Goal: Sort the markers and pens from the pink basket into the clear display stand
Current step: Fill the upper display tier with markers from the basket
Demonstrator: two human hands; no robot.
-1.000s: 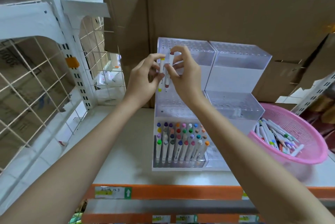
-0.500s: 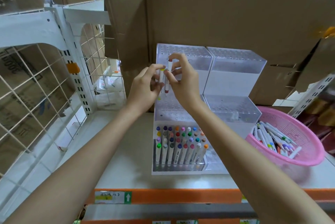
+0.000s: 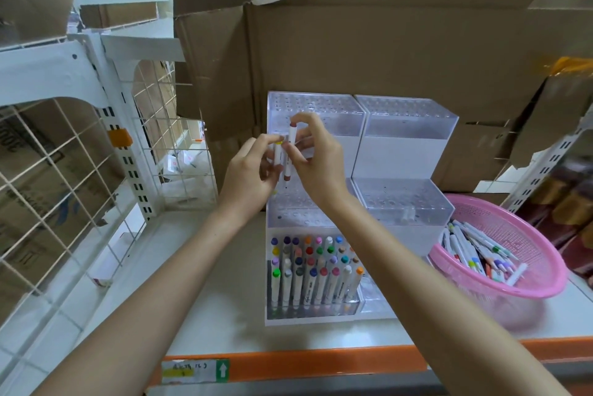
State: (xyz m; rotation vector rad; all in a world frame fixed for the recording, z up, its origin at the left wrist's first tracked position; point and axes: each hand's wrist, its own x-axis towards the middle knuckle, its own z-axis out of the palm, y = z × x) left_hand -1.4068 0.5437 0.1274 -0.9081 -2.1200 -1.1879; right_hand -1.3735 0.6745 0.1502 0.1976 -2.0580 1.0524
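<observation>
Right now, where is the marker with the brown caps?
In the head view, near the centre: the right hand holds the brown-capped marker upright before the upper left block of the clear display stand, beside the yellow-capped marker in the left hand.

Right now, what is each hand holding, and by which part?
The left hand pinches a white yellow-capped marker near its top; the right hand pinches a white brown-capped marker around mid-barrel.

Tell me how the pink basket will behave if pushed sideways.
The basket looks like thin mesh plastic, so probably light and slightly flexible. On the smooth shelf it would likely slide easily. The markers lie loose inside, so they may shift and roll.
</observation>
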